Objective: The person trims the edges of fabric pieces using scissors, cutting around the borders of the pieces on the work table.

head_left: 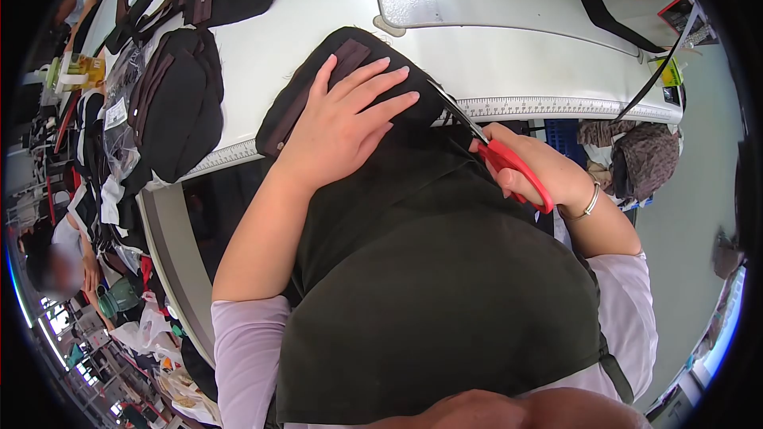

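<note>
My left hand (342, 131) lies with fingers spread on a black fabric piece (385, 46), pressing it to the white table. A dark brown strip (350, 57), which looks like a zipper band, runs along that piece and passes partly under the hand. In my right hand (556, 171) is a pair of scissors (517, 168) with red handles, fingers and thumb in the loops. Their blades point up and left, against the right edge of the black fabric, near the table's front edge. Whether the blades are parted is hard to see.
A sewing machine bed (509, 4) is set into the table beyond the fabric. A ruler tape (548, 109) lines the front edge. Black pieces with brown strips (179, 103) lie at left. Patterned cloth (648, 159) sits low at right. Another person (67, 250) is at far left.
</note>
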Available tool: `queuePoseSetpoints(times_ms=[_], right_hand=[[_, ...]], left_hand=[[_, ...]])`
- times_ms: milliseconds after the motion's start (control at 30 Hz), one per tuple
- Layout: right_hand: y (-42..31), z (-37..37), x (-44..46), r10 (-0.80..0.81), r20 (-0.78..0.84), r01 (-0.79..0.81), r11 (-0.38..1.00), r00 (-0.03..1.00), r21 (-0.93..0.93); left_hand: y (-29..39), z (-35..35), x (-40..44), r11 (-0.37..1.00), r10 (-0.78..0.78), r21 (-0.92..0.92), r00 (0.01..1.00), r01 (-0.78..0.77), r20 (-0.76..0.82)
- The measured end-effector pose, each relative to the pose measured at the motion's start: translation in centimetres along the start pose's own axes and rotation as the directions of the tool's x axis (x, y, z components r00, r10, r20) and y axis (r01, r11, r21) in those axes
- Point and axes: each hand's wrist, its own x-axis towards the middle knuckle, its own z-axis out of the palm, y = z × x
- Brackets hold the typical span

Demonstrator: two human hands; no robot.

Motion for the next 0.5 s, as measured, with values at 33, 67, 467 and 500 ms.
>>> queuePoseSetpoints(times_ms=[33, 67, 467, 500], right_hand=[[-0.09, 0.05, 0.08, -0.008, -0.007, 0.007, 1.0, 1.0, -0.019], [-0.29, 0.04, 0.17, -0.007, -0.007, 0.007, 1.0, 1.0, -0.021], [-0.62, -0.14, 0.36, -0.002, -0.03, 0.001, 0.998, 1.0, -0.06], [-0.68, -0.21, 0.34, 0.005, -0.026, -0.007, 0.998, 1.0, -0.059]], left_hand=[[-0.02, 0.03, 0.0, 1.0, -0.001, -0.01, 1.0, 0.001, -0.007], [-0.05, 0.05, 0.0, 1.0, -0.002, -0.011, 1.0, 0.002, -0.008], [-0.33, 0.06, -0.1, 1.0, 0.014, -0.024, 1.0, -0.014, 0.008], [-0.34, 0.05, -0.08, 0.999, 0.018, -0.028, 1.0, -0.017, 0.008]])
